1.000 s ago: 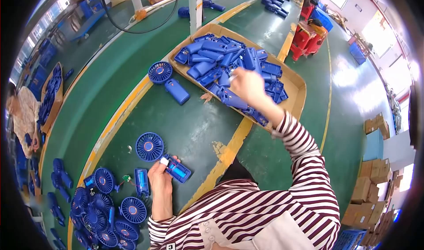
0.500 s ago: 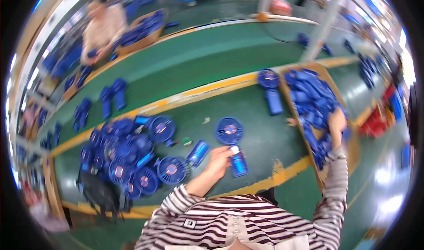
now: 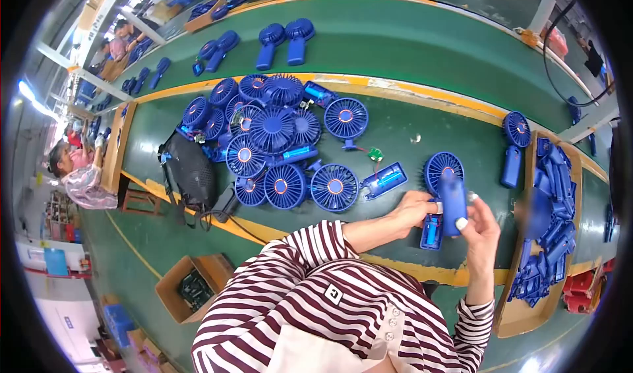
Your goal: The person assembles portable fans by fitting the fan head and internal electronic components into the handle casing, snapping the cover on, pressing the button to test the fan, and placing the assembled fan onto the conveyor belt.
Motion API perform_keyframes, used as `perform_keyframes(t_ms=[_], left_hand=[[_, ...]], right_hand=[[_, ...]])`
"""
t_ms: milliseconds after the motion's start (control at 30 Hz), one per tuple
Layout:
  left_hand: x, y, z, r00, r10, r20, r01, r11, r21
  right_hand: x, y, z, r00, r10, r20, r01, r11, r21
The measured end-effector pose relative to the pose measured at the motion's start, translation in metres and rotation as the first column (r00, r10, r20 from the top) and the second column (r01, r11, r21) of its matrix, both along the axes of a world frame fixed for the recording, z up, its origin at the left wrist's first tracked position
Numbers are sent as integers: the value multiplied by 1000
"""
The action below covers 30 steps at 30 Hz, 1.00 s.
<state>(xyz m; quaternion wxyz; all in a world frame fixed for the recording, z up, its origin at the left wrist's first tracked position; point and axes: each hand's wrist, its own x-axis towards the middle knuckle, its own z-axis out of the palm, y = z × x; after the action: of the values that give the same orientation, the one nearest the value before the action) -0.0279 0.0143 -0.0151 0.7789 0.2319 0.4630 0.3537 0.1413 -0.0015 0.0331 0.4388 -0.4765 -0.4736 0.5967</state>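
My left hand point(image 3: 414, 210) grips the neck of a blue handheld fan point(image 3: 435, 169), whose opened handle shows a bright blue battery point(image 3: 432, 230). My right hand point(image 3: 482, 227) holds a blue handle cover point(image 3: 454, 208) upright between thumb and fingers, beside and partly over the fan. The cover hides part of the fan's head and neck. Left of my hands lies another fan point(image 3: 335, 186) with its opened handle point(image 3: 386, 179) and a small green circuit board point(image 3: 375, 154) on a wire.
A heap of fans point(image 3: 271, 129) lies to the left beside a black mesh bag point(image 3: 190, 169). A cardboard box point(image 3: 504, 317) of blue covers stands at right, near a complete fan point(image 3: 511, 165). Beyond a yellow edge, a green conveyor point(image 3: 395, 50) carries fans. Co-workers sit farther off.
My right hand has come out of the cardboard box with a handle cover and brought it to the fan in my left hand. The view has turned leftward.
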Motion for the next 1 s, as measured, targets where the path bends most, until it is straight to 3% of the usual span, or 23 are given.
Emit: perform_keyframes(t_ms=[67,133,233,300,333,367,500,533,600,900,1000], left_hand=[[2,-2,-6,1000,26,14,-26,1000,7],[2,-1,4,999,26,-21,-26,1000,-4],[3,-3,3,999,37,-38,-36,999,33],[6,-5,-2,996,60,69,-61,998,9],[5,-4,-5,999,40,28,-40,999,19],[5,-4,-3,999,36,34,-37,999,14],[6,-1,-1,999,10,37,-9,999,-31],[5,-1,2,1000,12,21,-11,1000,-29],[4,-1,-1,998,-5,64,7,1000,-23],[3,1,-1,1000,-10,9,10,1000,-16],[3,2,1,998,26,63,-22,998,-64]], right_hand=[[-16,-4,-7,990,-48,135,49,999,-3],[-17,-5,-5,795,-89,599,-170,917,361],[-28,-11,7,637,-155,755,-180,923,341],[-27,-10,4,489,-200,849,-217,915,341],[-26,-7,-1,405,-291,867,-273,866,418],[-25,-9,0,402,-290,868,-242,881,407],[-13,-11,7,499,-401,768,-16,882,470],[-8,-14,13,498,-365,786,35,915,402],[-1,-25,14,509,-380,772,58,910,410],[-17,-50,12,465,-266,845,-135,922,364],[-26,-46,9,446,-266,854,-166,913,372]])
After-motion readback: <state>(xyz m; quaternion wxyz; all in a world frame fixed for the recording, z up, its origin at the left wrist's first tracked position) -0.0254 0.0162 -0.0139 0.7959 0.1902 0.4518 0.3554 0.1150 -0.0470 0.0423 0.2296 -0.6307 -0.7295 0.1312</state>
